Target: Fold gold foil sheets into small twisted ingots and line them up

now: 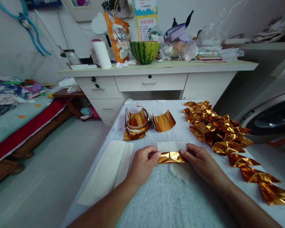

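Between my two hands lies a strip of gold foil paper (171,157), with its white backing (171,146) showing along the far edge as a folded sheet. My left hand (144,163) pinches the strip's left end between thumb and fingers. At the right end, the thumb and fingers of my right hand (199,158) grip it the same way. Beyond my hands stand a curled roll of gold foil sheets (136,122) and a single curved gold foil sheet (164,121). White paper sheets (104,167) lie left of my left hand.
A heap of folded gold foil pieces (211,123) trails down the table's right side. Behind the cloth-covered table (175,202) is a white desk (152,68) holding a watermelon half (144,52) and an orange snack bag (117,38). A bed (26,117) stands left, a washing machine (270,104) right.
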`<state>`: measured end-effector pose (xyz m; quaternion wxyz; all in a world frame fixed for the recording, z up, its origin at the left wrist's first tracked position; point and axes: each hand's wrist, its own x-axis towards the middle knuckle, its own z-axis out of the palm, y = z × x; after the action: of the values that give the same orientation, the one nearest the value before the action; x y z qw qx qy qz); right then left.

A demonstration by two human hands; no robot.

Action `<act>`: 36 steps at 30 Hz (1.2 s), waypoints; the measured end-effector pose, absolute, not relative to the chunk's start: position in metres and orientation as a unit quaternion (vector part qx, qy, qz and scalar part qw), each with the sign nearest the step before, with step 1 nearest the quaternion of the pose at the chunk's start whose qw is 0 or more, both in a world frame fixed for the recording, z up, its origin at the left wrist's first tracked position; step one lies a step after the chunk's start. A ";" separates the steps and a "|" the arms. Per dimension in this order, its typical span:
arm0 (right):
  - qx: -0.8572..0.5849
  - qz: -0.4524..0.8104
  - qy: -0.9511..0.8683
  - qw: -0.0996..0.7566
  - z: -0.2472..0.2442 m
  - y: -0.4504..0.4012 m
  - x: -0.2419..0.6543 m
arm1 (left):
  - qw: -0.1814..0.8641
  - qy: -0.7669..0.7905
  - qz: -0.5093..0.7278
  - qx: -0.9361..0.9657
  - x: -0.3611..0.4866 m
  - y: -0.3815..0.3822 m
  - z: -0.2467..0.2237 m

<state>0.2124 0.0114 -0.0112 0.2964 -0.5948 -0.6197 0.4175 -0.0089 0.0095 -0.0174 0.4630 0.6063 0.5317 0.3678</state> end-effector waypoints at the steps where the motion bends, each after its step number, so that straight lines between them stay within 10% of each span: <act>1: -0.596 0.412 -0.623 0.295 -0.011 0.012 0.212 | 0.464 0.533 0.370 0.603 -0.009 0.010 -0.018; 19: -0.590 0.074 -0.749 0.292 -0.023 0.005 0.202 | 0.249 0.615 0.238 0.709 -0.005 0.003 -0.016; 36: -0.537 0.176 -0.807 0.169 -0.009 0.004 0.193 | 0.218 0.566 0.198 0.770 -0.012 0.002 -0.013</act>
<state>0.1934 0.0043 -0.0088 0.1695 -0.5374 -0.8072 0.1759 -0.0119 0.0016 -0.0135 0.2178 0.7700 0.5662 0.1978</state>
